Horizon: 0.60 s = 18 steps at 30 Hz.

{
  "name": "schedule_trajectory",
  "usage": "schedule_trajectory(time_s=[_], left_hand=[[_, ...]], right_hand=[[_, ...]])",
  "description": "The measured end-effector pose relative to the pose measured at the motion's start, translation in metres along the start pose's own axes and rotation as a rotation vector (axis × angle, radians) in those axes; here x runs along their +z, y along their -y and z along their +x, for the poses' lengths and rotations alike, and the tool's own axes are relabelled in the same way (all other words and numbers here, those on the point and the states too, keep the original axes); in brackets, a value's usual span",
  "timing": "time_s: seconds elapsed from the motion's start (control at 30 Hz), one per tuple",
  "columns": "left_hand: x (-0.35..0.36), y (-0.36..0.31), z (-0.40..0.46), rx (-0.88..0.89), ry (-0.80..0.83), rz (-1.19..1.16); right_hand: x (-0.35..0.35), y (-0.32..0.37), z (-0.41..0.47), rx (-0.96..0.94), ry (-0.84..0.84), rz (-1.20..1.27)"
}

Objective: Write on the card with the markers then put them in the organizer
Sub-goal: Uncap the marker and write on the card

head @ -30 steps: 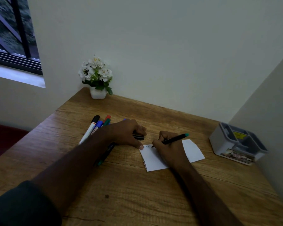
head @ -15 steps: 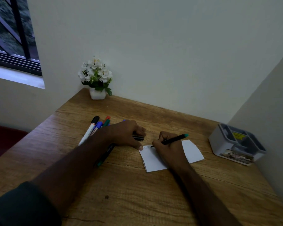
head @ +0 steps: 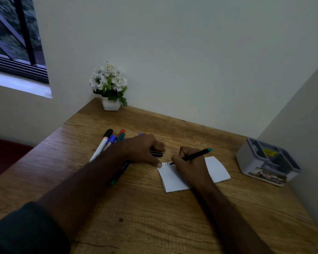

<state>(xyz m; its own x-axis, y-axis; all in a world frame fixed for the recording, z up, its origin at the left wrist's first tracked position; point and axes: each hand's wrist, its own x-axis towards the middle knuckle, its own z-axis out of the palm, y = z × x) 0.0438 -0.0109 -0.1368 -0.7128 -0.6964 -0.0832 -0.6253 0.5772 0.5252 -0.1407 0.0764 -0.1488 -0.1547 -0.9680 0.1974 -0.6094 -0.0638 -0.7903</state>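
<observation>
Left hand (head: 142,150) over half-hidden markers (head: 106,143)

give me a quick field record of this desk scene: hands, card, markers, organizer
right hand: grips black marker, tip on the card
left hand: thumb on the card's corner, fingers over a black cap
card: white, flat on desk, faint marks at top left
spare markers: lying left of the card
organizer: far right, no markers in it
</observation>
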Motion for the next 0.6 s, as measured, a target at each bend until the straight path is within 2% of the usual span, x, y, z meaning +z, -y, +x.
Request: schedule_trajectory(time_s=[0.6], left_hand=[[-0.0004,-0.0009,-0.0001,0.001,0.004,-0.020]], right_hand=[[-0.0013,0.0005,-0.0013,-0.017,-0.011,0.031]])
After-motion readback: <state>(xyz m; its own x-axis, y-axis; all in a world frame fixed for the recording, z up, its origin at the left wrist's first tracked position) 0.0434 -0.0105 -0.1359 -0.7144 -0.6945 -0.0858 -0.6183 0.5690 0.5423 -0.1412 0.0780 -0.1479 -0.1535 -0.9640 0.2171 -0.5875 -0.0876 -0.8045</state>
